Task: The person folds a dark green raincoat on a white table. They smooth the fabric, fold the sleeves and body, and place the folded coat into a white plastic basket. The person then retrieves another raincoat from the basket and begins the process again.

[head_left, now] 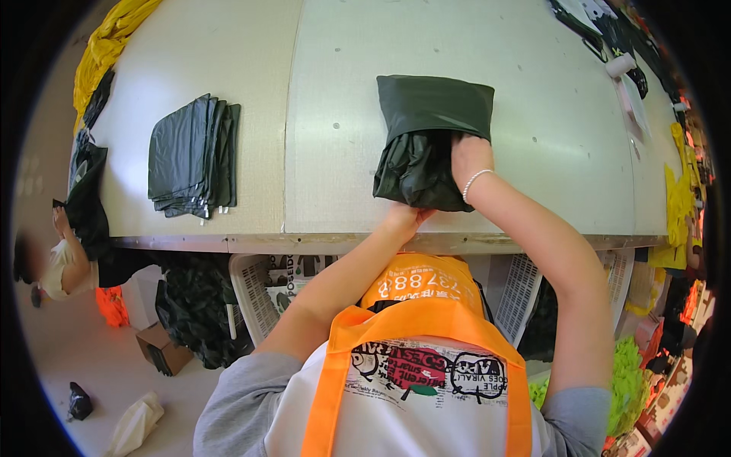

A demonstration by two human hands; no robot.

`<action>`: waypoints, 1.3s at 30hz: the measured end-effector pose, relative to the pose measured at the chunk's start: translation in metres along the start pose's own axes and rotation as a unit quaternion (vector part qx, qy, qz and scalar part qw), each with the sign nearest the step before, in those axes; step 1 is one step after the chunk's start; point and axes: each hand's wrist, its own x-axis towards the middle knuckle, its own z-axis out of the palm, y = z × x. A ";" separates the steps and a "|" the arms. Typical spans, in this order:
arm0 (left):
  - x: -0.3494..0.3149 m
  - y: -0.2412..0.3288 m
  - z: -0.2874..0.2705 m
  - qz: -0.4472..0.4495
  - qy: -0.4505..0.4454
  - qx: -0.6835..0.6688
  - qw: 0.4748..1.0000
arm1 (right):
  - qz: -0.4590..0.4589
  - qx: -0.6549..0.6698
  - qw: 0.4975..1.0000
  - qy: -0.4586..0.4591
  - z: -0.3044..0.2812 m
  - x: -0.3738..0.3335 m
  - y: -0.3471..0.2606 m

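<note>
My left hand pins the near edge of the dark green bag flat near the front edge of the tabletop, so it cannot slide. My right hand is pushed under its folded top flap, fingers hidden, so its grip is unclear. A stack of folded bags lies well apart, leaving working room.
</note>
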 end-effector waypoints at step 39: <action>0.000 0.005 0.011 -0.046 0.052 -0.176 0.982 | -0.122 0.383 0.891 -0.212 -0.002 0.019 -0.031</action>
